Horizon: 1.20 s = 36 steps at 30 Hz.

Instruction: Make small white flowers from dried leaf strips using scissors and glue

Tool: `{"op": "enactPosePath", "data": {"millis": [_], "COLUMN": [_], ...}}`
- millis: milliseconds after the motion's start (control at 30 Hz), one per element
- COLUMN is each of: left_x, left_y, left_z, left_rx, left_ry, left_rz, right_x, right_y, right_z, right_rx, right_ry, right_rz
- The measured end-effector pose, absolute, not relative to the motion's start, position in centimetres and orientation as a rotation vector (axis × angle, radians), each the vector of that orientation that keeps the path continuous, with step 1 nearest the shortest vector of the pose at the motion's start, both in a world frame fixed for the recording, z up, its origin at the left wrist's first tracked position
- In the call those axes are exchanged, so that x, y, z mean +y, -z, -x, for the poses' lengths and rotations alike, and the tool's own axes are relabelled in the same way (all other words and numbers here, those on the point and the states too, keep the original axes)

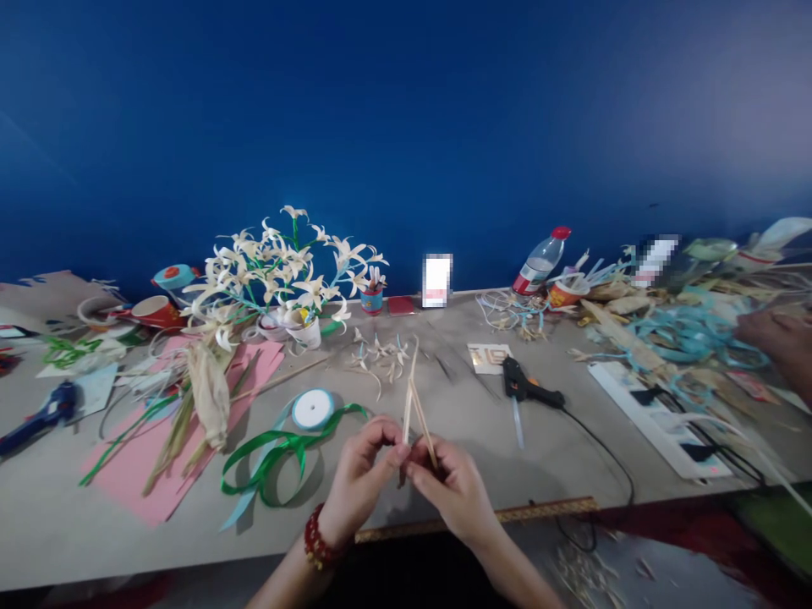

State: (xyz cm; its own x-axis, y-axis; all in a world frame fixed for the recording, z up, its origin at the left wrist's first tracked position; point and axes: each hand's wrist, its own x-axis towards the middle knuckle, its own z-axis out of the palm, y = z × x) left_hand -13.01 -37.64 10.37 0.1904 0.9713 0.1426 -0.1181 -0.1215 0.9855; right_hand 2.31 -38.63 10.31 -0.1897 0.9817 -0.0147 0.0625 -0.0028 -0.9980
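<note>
My left hand (366, 475), with a red beaded bracelet at the wrist, pinches the lower end of a narrow pale strip of dried husk (412, 393). My right hand (453, 489) is closed on another leg of the strip, which leans in from the upper left. The two legs meet in a narrow peak above my fingers. What lies right between the fingertips is partly hidden. Behind the strip are several small pale flower pieces (384, 355). A white ribbon spool (313, 409) and a loose green ribbon (272, 461) lie left of my hands.
Handmade white flowers (285, 262) stand in cups at the back left. Pink paper (139, 482) lies under husks. To the right are a black glue gun (529, 387), a white power strip (666, 431), a tilted bottle (542, 260) and another person's hand (777, 334).
</note>
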Motion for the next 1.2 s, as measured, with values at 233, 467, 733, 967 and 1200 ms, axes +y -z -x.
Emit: {"op": "enactPosePath", "data": {"millis": [233, 467, 733, 967, 1200], "left_x": [-37.9, -37.6, -38.2, -38.3, -38.3], "left_y": [-10.4, -11.3, -10.6, -10.2, -10.4], "left_z": [13.0, 13.2, 12.4, 12.1, 12.3], "left_rx": [0.957, 0.986, 0.949, 1.026, 1.053], "left_ry": [-1.209, -1.221, -1.048, -1.105, -1.087], "left_rz": [-1.248, -1.399, -1.542, -1.517, -1.515], "right_x": [-38.9, -39.0, -38.2, -38.7, -38.9], "right_y": [-9.4, -9.6, -10.4, -10.1, -10.3], "right_z": [-2.5, -2.4, -3.0, -3.7, -4.1], "right_rx": [-1.223, -0.955, -0.588, -1.115, -1.372], "right_ry": [-1.496, -1.606, -1.592, -1.381, -1.174], "right_rz": [1.08, 1.062, 0.986, 1.109, 1.202]}}
